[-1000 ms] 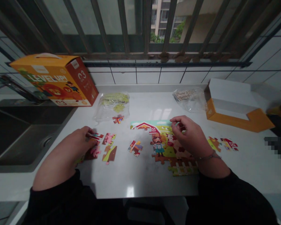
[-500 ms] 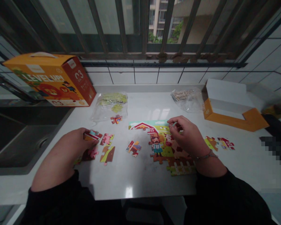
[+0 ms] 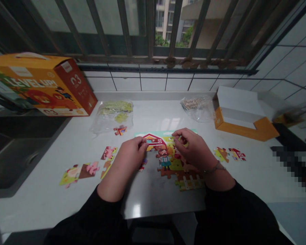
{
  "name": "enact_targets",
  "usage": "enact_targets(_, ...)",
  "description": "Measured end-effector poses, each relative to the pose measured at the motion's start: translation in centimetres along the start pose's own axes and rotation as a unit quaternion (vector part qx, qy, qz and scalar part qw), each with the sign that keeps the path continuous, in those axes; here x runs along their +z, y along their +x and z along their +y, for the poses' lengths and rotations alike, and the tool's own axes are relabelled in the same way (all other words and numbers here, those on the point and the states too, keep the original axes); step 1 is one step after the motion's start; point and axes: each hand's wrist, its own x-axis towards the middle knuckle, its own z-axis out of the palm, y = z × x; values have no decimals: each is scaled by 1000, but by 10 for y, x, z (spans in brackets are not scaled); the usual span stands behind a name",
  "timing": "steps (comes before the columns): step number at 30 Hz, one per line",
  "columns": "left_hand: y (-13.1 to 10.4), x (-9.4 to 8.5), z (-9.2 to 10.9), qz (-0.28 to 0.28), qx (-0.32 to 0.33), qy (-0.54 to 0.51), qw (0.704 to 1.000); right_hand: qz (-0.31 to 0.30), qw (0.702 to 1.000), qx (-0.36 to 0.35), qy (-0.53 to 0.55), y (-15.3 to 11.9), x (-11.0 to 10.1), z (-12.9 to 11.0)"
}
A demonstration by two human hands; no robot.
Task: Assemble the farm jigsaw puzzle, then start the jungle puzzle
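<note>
A partly joined farm jigsaw puzzle (image 3: 164,162) lies on the counter, showing a red barn roof, a figure in a hat, a cow and a white fence. At the barn, my left hand (image 3: 132,151) pinches a puzzle piece (image 3: 151,144), which sits in the gap under the roof; whether it is locked in I cannot tell. My right hand (image 3: 192,146) hovers over the puzzle's upper right, covering part of the cow. Its thumb and fingers are curled together, and anything between them is hidden. A loose piece (image 3: 143,165) is partly behind my left hand.
Loose pieces with pigs (image 3: 92,168) lie at left, and others with a barn (image 3: 237,154) at right. Behind are clear bags (image 3: 112,117) and an open orange box (image 3: 244,127). An orange carton (image 3: 40,85) stands beside the sink (image 3: 22,146).
My left hand has carried a puzzle piece from the left pile rightward to the gap below the barn roof, uncovering the pig pieces. My right hand has stayed over the puzzle. The view has shifted slightly.
</note>
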Motion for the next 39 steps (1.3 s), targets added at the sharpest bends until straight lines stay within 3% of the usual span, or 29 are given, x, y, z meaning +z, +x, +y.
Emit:
enact_targets(6,1,-1,-2,10,7,31,999,2,1000,2,14,0,1,-2)
enact_targets(12,1,7,-12,19,120,74,990,-5,1000,7,12,0,1,1)
enact_targets(17,-2,5,-14,-15,133,99,986,-4,1000,6,15,-1,1,1)
enact_targets(20,-4,5,-13,1,143,110,984,-5,1000,7,18,0,1,-1)
enact_targets(23,-4,10,-11,16,183,106,977,-7,1000,5,23,0,1,-1)
enact_targets(27,-3,18,-10,-8,237,115,965,-7,1000,-1,24,1,1,-3)
enact_targets(32,-1,17,-11,-35,241,131,961,-14,1000,0,28,1,0,-4)
enact_targets(39,-2,18,-11,-28,234,150,960,-24,999,7,31,1,-2,-4)
